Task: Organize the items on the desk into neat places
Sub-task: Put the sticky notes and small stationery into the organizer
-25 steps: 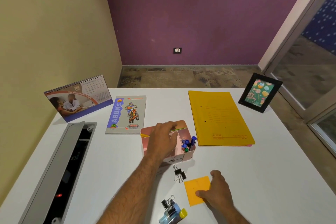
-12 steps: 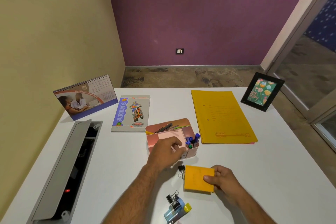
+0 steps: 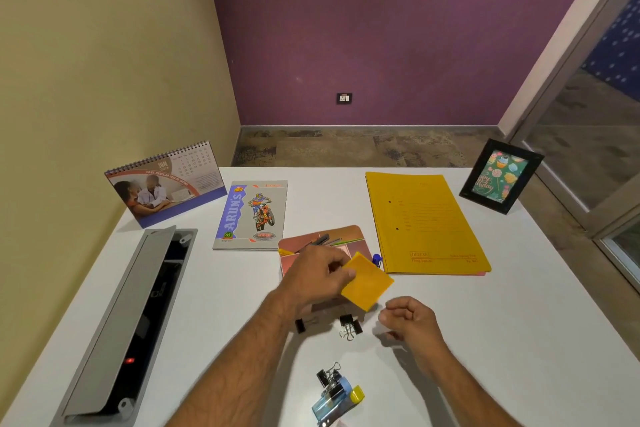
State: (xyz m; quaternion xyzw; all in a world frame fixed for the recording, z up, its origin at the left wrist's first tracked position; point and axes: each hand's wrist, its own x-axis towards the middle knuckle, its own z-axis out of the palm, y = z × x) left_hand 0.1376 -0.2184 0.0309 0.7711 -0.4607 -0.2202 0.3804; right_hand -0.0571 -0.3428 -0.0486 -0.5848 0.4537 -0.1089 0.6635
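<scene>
My left hand (image 3: 317,279) pinches an orange sticky-note pad (image 3: 367,282) by its left edge and holds it tilted just above the pink desk organizer (image 3: 346,231). The organizer holds pens and pencils at its back and a blue pen (image 3: 376,258) at its right; my hand hides its front. My right hand (image 3: 410,319) hovers low over the white desk (image 3: 519,322), right of the pad, fingers curled and holding nothing. Two black binder clips (image 3: 350,324) lie between my hands. More clips with a blue and yellow item (image 3: 335,392) sit near the front edge.
A yellow file folder (image 3: 426,222) lies right of the organizer, with a black picture frame (image 3: 500,175) behind it. A notebook (image 3: 252,215) and a desk calendar (image 3: 166,180) stand at the back left. An open grey cable tray (image 3: 114,329) runs along the left side.
The orange pad passed from my right hand to my left hand and moved up toward the organizer. My right hand let go and drew back to the right.
</scene>
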